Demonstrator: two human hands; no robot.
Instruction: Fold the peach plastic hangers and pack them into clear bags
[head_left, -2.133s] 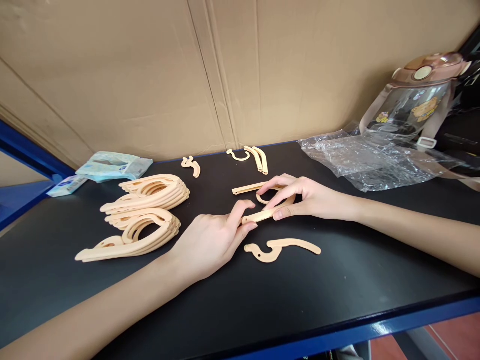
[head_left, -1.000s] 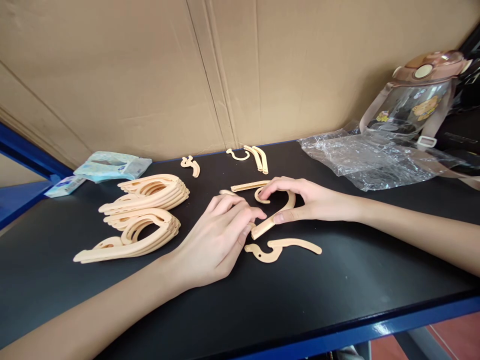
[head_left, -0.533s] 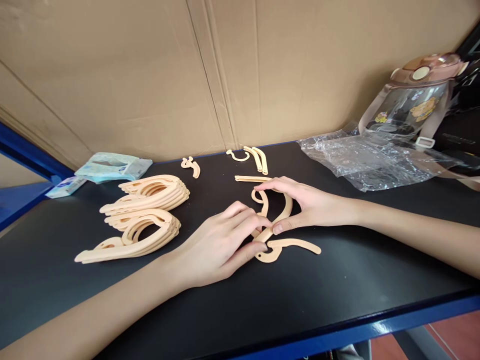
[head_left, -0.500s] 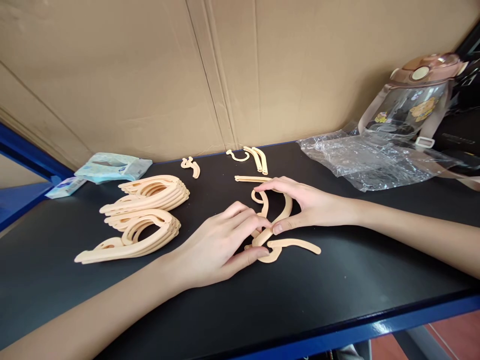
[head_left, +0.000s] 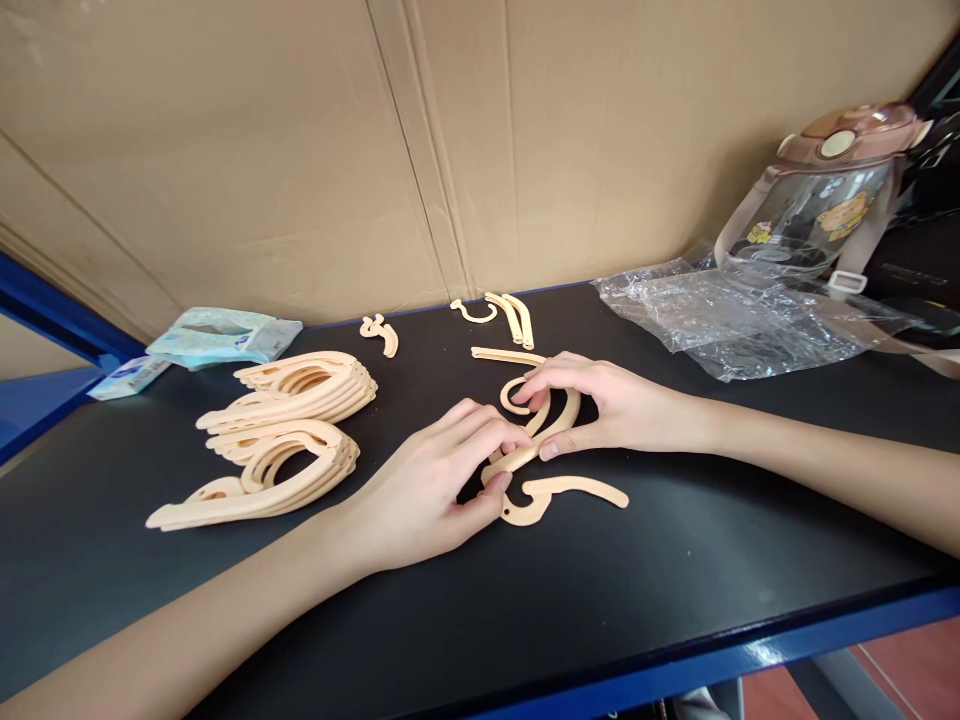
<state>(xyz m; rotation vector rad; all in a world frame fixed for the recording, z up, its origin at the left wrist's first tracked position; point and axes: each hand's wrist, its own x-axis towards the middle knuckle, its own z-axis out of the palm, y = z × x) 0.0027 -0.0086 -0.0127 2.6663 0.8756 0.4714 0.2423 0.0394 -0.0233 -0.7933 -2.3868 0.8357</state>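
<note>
A beige plastic folding hanger (head_left: pixel 517 459) lies low over the black table between my hands. My left hand (head_left: pixel 442 490) pinches its near end between thumb and fingers. My right hand (head_left: pixel 600 400) is closed around its far part, thumb on the curved arm and fingertips by the curled hook (head_left: pixel 507 402). The fingers hide part of the hanger. Just in front lies a loose beige curved arm (head_left: pixel 581 487), its left end against a centre piece (head_left: pixel 525 515) with a small hole. Behind my right hand rests a straight-looking beige piece (head_left: pixel 502 355).
Two stacks of folded beige hangers (head_left: pixel 300 500) stand left. Small loose parts (head_left: pixel 381 333), a hook (head_left: pixel 476 316) and two arms (head_left: pixel 517 320) lie at the back. Tissue packs (head_left: pixel 225 335) are back left; a plastic bag (head_left: pixel 720 315) and a strapped bottle (head_left: pixel 817 220) back right.
Both hands have shifted slightly left with the hanger, and its hook now shows more fully beside my right fingertips. The loose arm and centre piece in front have slid a little left.
</note>
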